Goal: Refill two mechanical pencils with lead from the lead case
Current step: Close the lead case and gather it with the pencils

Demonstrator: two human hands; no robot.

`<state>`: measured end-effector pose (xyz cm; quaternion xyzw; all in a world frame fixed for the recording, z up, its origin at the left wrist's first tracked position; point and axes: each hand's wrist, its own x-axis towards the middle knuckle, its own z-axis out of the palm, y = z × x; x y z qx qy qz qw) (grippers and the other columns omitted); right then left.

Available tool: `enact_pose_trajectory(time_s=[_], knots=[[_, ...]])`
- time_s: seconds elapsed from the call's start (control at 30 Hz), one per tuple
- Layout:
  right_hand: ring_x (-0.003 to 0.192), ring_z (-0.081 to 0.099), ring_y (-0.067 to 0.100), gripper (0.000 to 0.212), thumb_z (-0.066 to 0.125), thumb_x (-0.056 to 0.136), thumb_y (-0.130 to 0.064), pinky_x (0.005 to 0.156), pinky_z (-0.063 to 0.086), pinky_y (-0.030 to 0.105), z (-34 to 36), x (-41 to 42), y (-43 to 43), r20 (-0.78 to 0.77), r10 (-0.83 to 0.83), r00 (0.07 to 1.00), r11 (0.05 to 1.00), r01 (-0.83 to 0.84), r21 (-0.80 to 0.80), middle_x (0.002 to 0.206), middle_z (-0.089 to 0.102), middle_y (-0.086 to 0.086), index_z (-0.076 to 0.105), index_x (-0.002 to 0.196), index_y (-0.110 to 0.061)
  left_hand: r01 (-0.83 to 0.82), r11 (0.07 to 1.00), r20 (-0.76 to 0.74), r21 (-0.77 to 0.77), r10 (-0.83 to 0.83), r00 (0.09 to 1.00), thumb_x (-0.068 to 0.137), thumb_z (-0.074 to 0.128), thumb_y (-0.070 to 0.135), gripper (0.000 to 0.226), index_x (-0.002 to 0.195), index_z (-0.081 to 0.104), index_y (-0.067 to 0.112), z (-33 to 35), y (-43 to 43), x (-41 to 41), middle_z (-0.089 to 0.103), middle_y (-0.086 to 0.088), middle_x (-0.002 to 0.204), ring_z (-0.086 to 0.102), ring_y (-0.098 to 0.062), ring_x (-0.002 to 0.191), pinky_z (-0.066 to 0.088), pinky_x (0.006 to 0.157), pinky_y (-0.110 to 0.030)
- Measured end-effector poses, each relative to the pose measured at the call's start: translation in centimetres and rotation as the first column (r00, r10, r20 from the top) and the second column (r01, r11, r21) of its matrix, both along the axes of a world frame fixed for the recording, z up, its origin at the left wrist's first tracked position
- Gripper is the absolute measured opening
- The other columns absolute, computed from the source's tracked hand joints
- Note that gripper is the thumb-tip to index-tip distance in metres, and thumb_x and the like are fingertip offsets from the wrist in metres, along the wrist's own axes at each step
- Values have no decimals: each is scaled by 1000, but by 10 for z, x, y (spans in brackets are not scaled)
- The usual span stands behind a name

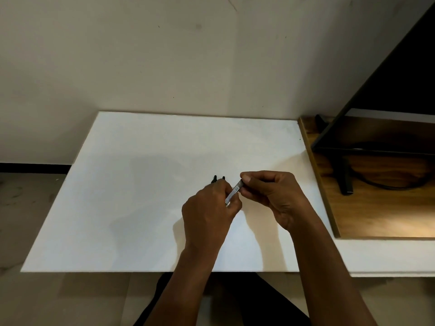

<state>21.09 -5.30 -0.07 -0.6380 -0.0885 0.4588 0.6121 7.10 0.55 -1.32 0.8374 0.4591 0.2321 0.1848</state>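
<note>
A small clear lead case (pixel 233 193) with a printed label and a dark cap is held between both hands above the white table (pixel 131 184). My left hand (pixel 208 214) grips its lower end. My right hand (pixel 270 196) pinches the dark cap end with thumb and fingers. Just beyond my left hand, two black pencil ends (pixel 219 178) poke out on the table; the rest of both pencils is hidden behind the hand.
A wooden board (pixel 381 208) lies at the table's right side, carrying a black monitor stand (pixel 344 177) and a cable (pixel 386 184). The monitor's dark edge slants across the upper right. A wall rises behind the table.
</note>
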Motion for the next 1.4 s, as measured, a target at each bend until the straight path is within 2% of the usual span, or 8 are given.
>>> enact_pose_trajectory(time_s=[0.17,0.37,0.53,0.67,0.83,1.0,1.17,1.4], knots=[[72,76,26,11,74,84,4,72,64,27,1,-1,2,94,41,995,999,-40,-8,88,78,21,78,94,5,-15,999,72,-33,17,997,79,75,34,6,80,74,28,-1,7,-5,71,8,69,58,-14,55,25,46,-19],[74,76,25,15,69,87,5,78,63,28,0,0,1,81,72,994,997,-73,12,92,77,23,76,100,5,26,964,218,-264,33,975,79,79,41,12,89,80,34,-4,21,-10,74,14,75,54,-7,68,38,55,-21],[85,76,28,22,64,90,9,83,62,29,0,-3,3,64,74,995,994,-79,79,99,77,22,73,109,7,103,792,412,-601,197,889,74,87,29,13,85,82,27,-5,27,-12,77,9,72,68,-2,64,57,62,-26],[89,77,24,25,63,90,10,87,61,30,-3,-9,8,60,58,997,992,-64,107,102,77,20,71,113,8,134,697,461,-704,306,833,73,88,23,16,87,84,19,-7,28,-13,79,1,71,70,-5,57,54,55,-17],[87,78,28,20,66,89,7,78,62,28,-6,-17,9,3,32,999,989,-33,141,94,79,19,73,109,6,131,641,457,-756,374,807,72,89,20,15,86,83,17,-7,26,-16,80,-3,72,72,-10,57,56,59,-18],[85,77,26,17,68,89,4,74,61,25,-6,-20,11,1,-7,1000,989,7,149,92,77,21,75,104,2,162,616,445,-771,337,830,75,87,25,14,86,83,17,-4,29,-17,79,-7,74,75,-28,70,64,73,-37],[81,74,33,20,74,86,2,79,62,36,-13,-12,10,259,-56,964,990,88,-113,92,76,25,68,105,2,-39,737,334,-675,352,874,86,77,28,11,80,80,18,-11,36,-21,74,-1,67,69,-22,62,61,78,-48],[62,70,17,8,75,82,-2,72,62,31,-22,-14,11,482,128,867,946,39,-322,76,77,10,78,83,-9,-143,727,150,-672,323,934,77,83,30,13,82,77,19,-19,38,-30,77,0,75,74,-25,76,61,75,-37]])
